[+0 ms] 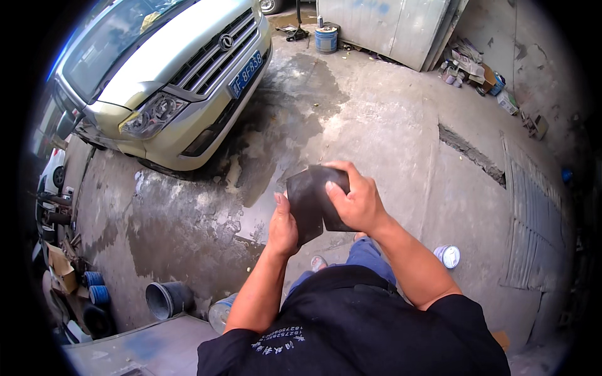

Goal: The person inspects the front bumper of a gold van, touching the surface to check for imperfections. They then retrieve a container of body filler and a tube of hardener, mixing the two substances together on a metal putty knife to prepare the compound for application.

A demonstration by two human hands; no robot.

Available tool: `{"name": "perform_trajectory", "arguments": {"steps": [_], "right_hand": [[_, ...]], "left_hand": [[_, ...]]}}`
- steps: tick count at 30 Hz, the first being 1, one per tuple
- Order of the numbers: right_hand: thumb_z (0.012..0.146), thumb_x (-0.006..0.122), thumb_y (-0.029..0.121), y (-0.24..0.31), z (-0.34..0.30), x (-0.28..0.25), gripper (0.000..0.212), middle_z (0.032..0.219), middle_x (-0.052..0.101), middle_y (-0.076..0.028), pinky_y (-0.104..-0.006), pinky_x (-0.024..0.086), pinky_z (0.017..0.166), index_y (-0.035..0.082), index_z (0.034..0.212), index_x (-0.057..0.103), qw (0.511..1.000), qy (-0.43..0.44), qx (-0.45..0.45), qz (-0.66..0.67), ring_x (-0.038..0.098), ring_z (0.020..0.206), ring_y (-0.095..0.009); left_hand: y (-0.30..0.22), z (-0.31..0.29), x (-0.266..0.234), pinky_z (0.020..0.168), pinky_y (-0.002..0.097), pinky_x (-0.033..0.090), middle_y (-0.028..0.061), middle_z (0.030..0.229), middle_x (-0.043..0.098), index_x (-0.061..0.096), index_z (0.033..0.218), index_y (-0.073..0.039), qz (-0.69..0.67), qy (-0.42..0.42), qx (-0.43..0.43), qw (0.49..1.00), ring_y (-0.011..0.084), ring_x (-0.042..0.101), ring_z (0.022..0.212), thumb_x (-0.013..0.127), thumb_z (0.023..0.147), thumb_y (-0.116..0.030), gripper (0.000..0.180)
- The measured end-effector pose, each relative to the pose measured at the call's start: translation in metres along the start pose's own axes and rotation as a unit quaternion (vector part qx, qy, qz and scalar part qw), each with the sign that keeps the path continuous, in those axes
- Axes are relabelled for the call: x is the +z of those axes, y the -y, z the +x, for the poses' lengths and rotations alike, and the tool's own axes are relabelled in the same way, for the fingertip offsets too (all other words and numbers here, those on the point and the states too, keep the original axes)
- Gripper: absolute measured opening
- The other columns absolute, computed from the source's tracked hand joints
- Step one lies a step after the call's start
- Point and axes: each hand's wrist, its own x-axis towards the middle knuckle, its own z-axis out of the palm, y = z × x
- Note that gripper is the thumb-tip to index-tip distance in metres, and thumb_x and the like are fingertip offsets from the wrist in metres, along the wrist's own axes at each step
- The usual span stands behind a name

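Observation:
In front of my body I hold two dark, nearly black flat sheets that look like sandpaper. My left hand (284,227) grips the left sheet (303,203) along its outer edge, thumb on top. The right sheet (330,213) is pinched in my right hand (360,200), its thumb pressed on the face and its fingers behind. The sheets overlap at the top, and a narrow gap parts them at the bottom. My fingers under the sheets are mostly hidden.
A pale van (169,81) stands at the front left on wet concrete. A dark bucket (166,299) lies near my left; a white tin (448,256) stands to my right. Beyond are a floor gap (470,153), a corrugated metal cover (530,219) and a blue pail (326,41).

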Motion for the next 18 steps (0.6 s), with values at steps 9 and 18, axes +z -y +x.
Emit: {"name": "perform_trajectory", "arguments": {"steps": [9,18], "right_hand": [[0.085,0.056,0.003,-0.004,0.005,-0.002,0.031,0.075,0.063,-0.023,-0.0420,0.051,0.059,0.000,0.115,0.051,1.000,-0.001,0.009,0.023,0.063,0.069,-0.043],[0.084,0.056,0.002,0.002,0.012,-0.005,0.031,0.080,0.063,-0.025,-0.0430,0.051,0.063,0.003,0.115,0.052,0.999,0.013,0.041,0.007,0.064,0.076,-0.042]], "left_hand": [[0.006,0.007,-0.001,0.094,0.0364,0.048,0.0106,0.119,0.058,0.038,0.140,-0.007,0.053,-0.005,0.006,0.999,0.0211,0.059,0.106,0.020,0.095,-0.063,0.074],[0.006,0.009,-0.002,0.094,0.0338,0.046,0.0108,0.120,0.057,0.040,0.136,-0.005,0.067,0.001,0.000,0.998,0.0204,0.058,0.106,0.018,0.096,-0.062,0.073]]}}
